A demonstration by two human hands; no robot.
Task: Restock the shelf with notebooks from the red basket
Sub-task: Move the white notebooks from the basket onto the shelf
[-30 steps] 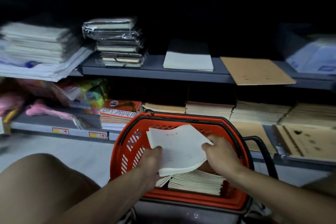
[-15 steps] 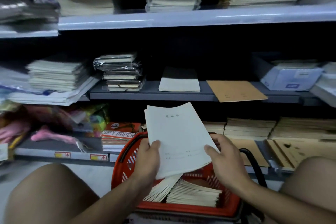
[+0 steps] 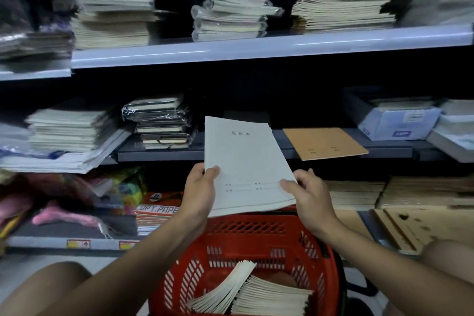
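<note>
The left hand (image 3: 202,187) is gripping the lower left edge of a small stack of white notebooks (image 3: 246,161), thumb lying on the top cover and the fingers curled out of sight beneath. The right hand (image 3: 306,192) is pinching the stack's lower right corner, thumb on top, the other fingers bent behind the edge. Both forearms are reaching forward and upward from the bottom corners of the view, converging on the stack, with the wrists slightly cocked. The stack is being held above the red basket (image 3: 256,238), tilted so its far edge is pointing toward the middle shelf (image 3: 159,155), in front of the gap between a pile of wrapped black notebooks (image 3: 159,123) and a brown notebook (image 3: 324,142) lying flat on that shelf. More white notebooks (image 3: 261,297) are sitting in the basket, leaning in two fanned bundles. Bare knees are showing at both lower corners.
</note>
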